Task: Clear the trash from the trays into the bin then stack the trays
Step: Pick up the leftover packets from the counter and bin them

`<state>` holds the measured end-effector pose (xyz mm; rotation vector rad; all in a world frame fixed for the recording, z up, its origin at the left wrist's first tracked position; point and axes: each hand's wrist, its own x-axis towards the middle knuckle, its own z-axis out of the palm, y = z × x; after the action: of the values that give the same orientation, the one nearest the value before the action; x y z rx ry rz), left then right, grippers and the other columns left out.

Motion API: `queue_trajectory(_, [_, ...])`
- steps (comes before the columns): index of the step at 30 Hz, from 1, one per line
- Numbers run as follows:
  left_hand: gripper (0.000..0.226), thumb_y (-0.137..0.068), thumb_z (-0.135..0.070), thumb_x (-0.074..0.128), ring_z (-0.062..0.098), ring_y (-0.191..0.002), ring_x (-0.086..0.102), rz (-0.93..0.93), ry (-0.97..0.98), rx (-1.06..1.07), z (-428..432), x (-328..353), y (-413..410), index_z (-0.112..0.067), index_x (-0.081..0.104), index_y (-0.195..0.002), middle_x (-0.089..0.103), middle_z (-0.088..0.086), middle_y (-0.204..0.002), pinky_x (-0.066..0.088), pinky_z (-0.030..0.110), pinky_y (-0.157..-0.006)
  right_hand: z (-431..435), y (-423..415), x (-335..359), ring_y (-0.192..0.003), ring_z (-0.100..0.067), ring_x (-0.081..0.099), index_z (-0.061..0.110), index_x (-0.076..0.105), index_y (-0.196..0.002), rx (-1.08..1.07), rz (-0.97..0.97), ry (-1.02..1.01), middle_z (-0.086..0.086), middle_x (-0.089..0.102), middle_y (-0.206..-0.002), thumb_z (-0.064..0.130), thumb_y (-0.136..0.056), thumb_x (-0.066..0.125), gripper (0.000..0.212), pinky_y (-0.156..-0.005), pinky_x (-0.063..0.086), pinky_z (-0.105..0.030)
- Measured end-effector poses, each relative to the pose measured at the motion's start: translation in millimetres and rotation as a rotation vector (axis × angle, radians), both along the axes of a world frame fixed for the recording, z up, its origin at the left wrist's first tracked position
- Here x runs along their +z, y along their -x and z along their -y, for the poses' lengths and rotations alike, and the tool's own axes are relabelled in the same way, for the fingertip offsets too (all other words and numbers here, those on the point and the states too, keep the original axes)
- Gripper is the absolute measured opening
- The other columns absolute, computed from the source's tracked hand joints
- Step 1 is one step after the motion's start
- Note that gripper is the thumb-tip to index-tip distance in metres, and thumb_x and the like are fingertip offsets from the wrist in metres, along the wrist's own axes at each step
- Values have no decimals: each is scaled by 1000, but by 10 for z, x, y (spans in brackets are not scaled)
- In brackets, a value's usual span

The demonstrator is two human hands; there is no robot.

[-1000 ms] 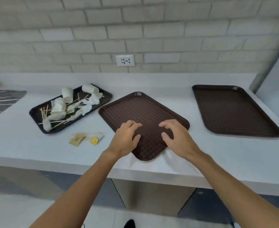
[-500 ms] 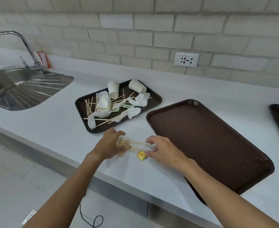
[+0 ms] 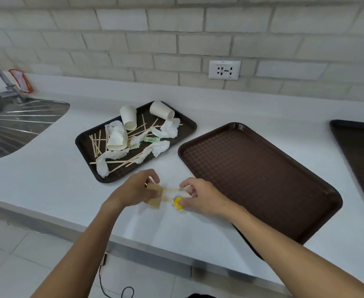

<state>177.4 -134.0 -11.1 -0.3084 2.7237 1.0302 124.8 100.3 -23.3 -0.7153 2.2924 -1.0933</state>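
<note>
Low in the middle of the frame, the left hand grips a brown paper packet with curled fingers. The right hand pinches a pale strip that runs between both hands, with a yellow packet at its fingers. Further back, left of centre, a dark tray holds paper cups, napkins and wooden sticks. A brown tray lies at its right.

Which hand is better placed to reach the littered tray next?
Probably left: the left hand, holding the brown wrapper, is beside the littered tray; the right hand, pinching the yellow scrap, sits nearer the empty tray.
</note>
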Motion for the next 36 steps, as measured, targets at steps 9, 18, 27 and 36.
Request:
queue_trajectory(9, [6,-87,-13,73,14,-74,59,-174,-317,-7,-754,413,108,-18,72,-83,69,0,-78,47,36,-74,-837,-156,299,-70,-7,63,21,66,-89,-257,42,250,7,68,-81,27,-84,74,11,-62,49,-21])
queue_trajectory(18, [10,-91,-20,69,18,-88,72,-208,-469,-237,-2884,515,3,-15,62,-89,75,4,-91,55,29,-72,-2877,-931,419,-72,-9,67,10,63,-104,-776,-41,446,-7,72,-92,10,-88,67,17,-66,53,-18])
queue_trajectory(27, [8,-94,-10,63,18,-91,67,-19,-517,-577,-5065,17,-864,-15,68,-99,70,7,-102,59,29,-75,-4809,-2304,-155,-80,-17,66,17,67,-92,-1340,-27,511,-6,71,-91,11,-88,70,8,-68,52,-24])
queue_trajectory(36, [8,-85,-12,70,18,-89,67,253,-310,-631,-6157,-1307,-1544,-19,67,-89,71,0,-89,51,24,-73,-5540,-3421,-1454,-76,-13,60,20,62,-80,-1625,240,196,3,65,-81,21,-83,74,13,-65,44,-23])
